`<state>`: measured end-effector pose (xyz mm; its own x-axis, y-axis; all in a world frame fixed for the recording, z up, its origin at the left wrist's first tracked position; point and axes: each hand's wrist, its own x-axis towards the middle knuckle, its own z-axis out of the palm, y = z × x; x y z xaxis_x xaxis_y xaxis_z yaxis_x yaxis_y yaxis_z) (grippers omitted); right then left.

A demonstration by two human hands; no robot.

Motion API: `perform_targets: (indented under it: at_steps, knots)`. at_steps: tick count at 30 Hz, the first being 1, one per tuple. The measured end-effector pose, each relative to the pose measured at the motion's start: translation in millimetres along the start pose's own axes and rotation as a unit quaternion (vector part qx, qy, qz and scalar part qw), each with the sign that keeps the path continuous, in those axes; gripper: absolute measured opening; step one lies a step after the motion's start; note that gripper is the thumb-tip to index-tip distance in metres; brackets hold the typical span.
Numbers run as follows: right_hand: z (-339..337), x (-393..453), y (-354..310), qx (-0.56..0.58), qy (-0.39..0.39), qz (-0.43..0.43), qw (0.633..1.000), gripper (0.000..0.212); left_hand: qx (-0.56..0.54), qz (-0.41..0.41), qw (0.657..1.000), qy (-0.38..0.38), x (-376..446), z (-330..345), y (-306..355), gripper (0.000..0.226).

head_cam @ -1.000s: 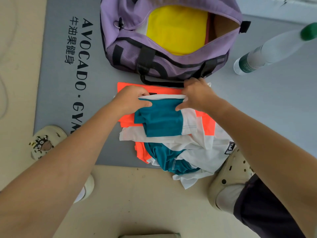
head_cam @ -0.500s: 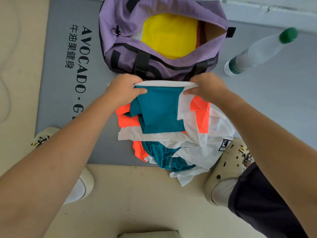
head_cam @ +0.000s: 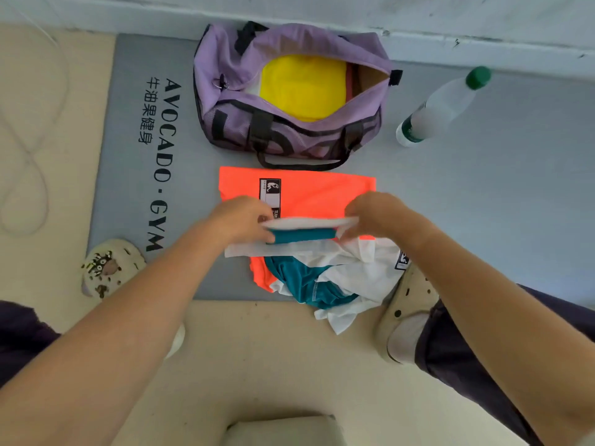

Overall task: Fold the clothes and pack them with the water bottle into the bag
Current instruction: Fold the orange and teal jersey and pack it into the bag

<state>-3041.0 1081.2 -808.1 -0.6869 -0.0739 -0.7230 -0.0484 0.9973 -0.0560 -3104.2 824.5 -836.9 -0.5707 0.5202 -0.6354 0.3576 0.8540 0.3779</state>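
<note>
Both hands work at the middle of a grey mat [head_cam: 483,204] laid on a beige floor [head_cam: 257,365]. The left hand [head_cam: 240,220] and the right hand [head_cam: 375,214] each pinch one end of a folded edge of a shirt [head_cam: 322,259] in orange, white and teal, holding that white-and-teal fold a little above the flat orange panel that lies spread on the mat. The fingers of both hands are curled round the cloth, thumbs underneath as far as the angle lets one judge. The near part of the shirt is bunched in loose folds, and its lowest corner hangs off the mat edge onto the floor.

Just beyond the orange panel sits a purple bag [head_cam: 289,91], unzipped and open at the top, its black handles lying toward the shirt. Inside it a yellow garment [head_cam: 302,88] lies flat, filling most of the opening. To the right of the bag, apart from it, a clear water bottle [head_cam: 441,107] with a green cap stands on the mat near the pale wall [head_cam: 322,11].

The mat carries black lettering along its left side. A cream clog [head_cam: 109,268] rests on the mat's near left corner, and another clog [head_cam: 409,313] on the right touches the bunched cloth. A pale cord [head_cam: 29,156] loops on the floor at the far left.
</note>
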Motion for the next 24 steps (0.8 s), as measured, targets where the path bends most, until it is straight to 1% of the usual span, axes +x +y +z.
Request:
perform_targets:
  at_steps: [1,2,3,4,5,6,7,8,9,10,11,12,14,17,18,20,22,23,24]
  knots:
    - [11.0,-1.9,-2.8,0.026,-0.052,0.006,0.998,0.049,-0.022,-0.019,0.998,-0.052,-2.5,12.0,-1.3,0.025]
    - [21.4,-3.4,-3.4,0.06,-0.075,0.017,0.995,0.05,-0.06,-0.04,0.994,-0.08,-4.4,22.8,-3.5,0.033]
    - [30.7,-4.1,-2.3,0.095,-0.072,0.029,0.992,0.049,-0.097,-0.059,0.991,-0.072,-5.3,32.5,-6.2,0.031]
    - [39.6,-4.2,-0.4,0.136,-0.048,0.047,0.988,0.046,-0.122,-0.072,0.989,-0.03,-5.6,42.0,-8.0,0.025]
    - [48.5,-3.5,1.6,0.186,-0.007,0.073,0.98,0.043,-0.13,-0.083,0.987,0.034,-5.9,50.8,-7.6,0.021]
    - [57.6,-3.3,2.7,0.24,0.044,0.106,0.964,0.039,-0.124,-0.088,0.983,0.099,-5.6,59.7,-6.3,0.024]
    - [66.3,-2.4,2.6,0.282,0.099,0.141,0.944,0.039,-0.111,-0.086,0.98,0.14,-4.7,68.4,-4.7,0.032]
    - [75.0,-1.4,2.3,0.311,0.143,0.173,0.924,0.042,-0.094,-0.083,0.98,0.153,-3.8,76.6,-2.3,0.044]
    - [83.3,0.1,2.1,0.334,0.169,0.203,0.905,0.047,-0.077,-0.087,0.984,0.138,-2.7,84.5,-1.5,0.054]
    - [90.8,2.7,2.2,0.362,0.175,0.231,0.886,0.053,-0.061,-0.096,0.987,0.113,-1.4,91.3,-2.1,0.061]
    - [97.0,5.1,2.7,0.394,0.165,0.256,0.867,0.058,-0.053,-0.111,0.988,0.092,0.1,96.7,-4.4,0.063]
    - [102.4,7.5,4.3,0.428,0.152,0.275,0.848,0.061,-0.056,-0.127,0.986,0.088,2.3,100.4,-7.9,0.062]
    - [109.5,13.0,10.3,0.476,0.15,0.297,0.814,0.057,-0.086,-0.149,0.977,0.129,8.5,102.6,-13.4,0.059]
    - [111.2,23.1,18.8,0.495,0.198,0.313,0.786,0.049,-0.155,-0.182,0.946,0.221,19.2,92.0,-19.0,0.06]
    - [109.9,27.8,21.4,0.498,0.211,0.313,0.781,0.049,-0.15,-0.175,0.941,0.25,23.1,87.0,-21.4,0.06]
    - [105.4,39.2,26.2,0.516,0.227,0.305,0.768,0.049,-0.08,-0.118,0.948,0.283,31.4,79.3,-22.5,0.06]
    - [98.7,50.7,31.8,0.544,0.229,0.302,0.749,0.051,-0.016,-0.059,0.96,0.271,41.1,76.5,-19.2,0.064]
    - [94.7,56.5,35.3,0.556,0.225,0.305,0.74,0.052,0.002,-0.049,0.967,0.25,47.2,76.8,-18.0,0.066]
    - [90.8,61.9,39.2,0.562,0.217,0.304,0.738,0.052,0.017,-0.049,0.973,0.223,53.5,78.8,-19.2,0.069]
